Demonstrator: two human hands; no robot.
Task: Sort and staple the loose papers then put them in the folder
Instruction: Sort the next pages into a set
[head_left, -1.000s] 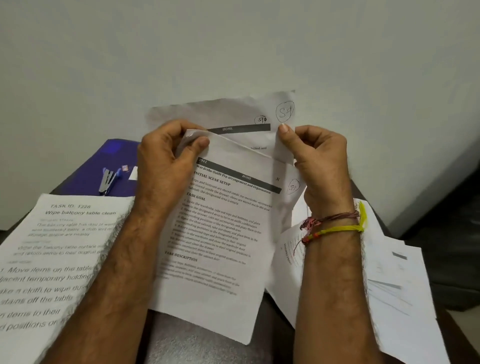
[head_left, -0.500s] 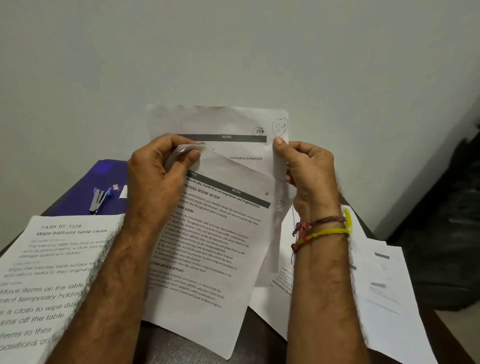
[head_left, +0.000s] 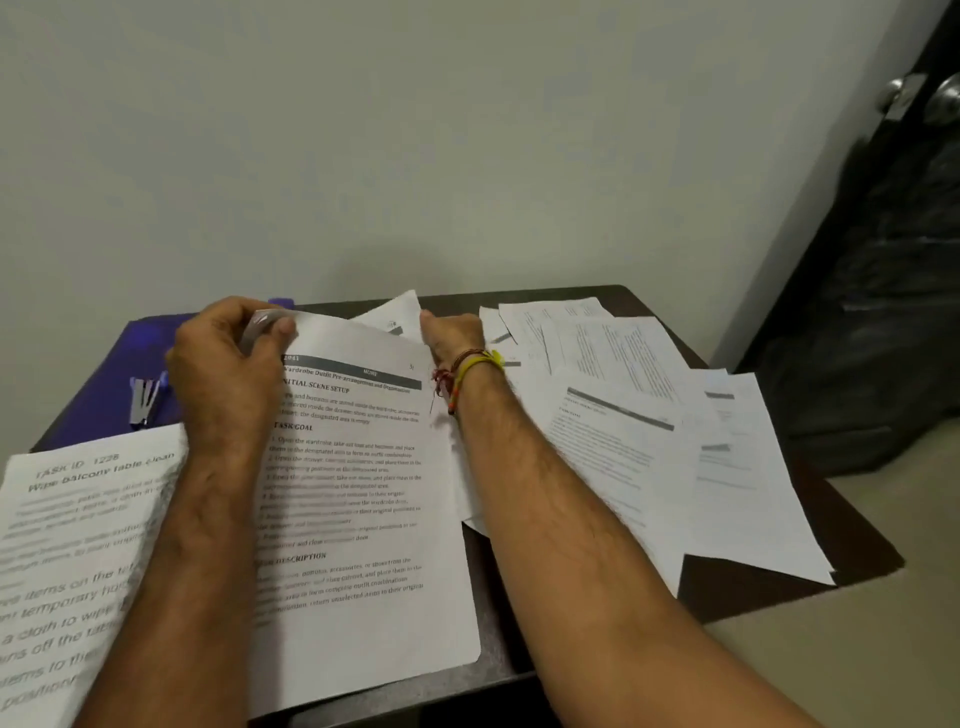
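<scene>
We look down on a dark brown worktop pushed against a plain pale wall. At the right stands a dark door with a metal knob, and pale floor shows beyond the worktop's right edge.

At the far left of the worktop lies a purple folder, and on it rests a silver stapler with a blue part, partly hidden by our left forearm. In the near left corner sits a printed sheet headed "Wipe balcony table clean". On the right side a spread of loose papers lies overlapping, fanned out towards the worktop's right edge.

In the middle is a printed page headed "Wardrobe Outfit Pre-arrangement", its lower part lying on the worktop. Our left hand has its fingers curled and pinches the top left corner of this page between thumb and fingertips, bending that corner up. Our right hand, with red and yellow thread bands at the wrist, reaches past the page's top right corner; its fingers are curled on another sheet that stands up behind the page, though we cannot make out the grip clearly, since the fingertips are hidden by the back of the hand. Both forearms cross the near edge of the worktop.
</scene>
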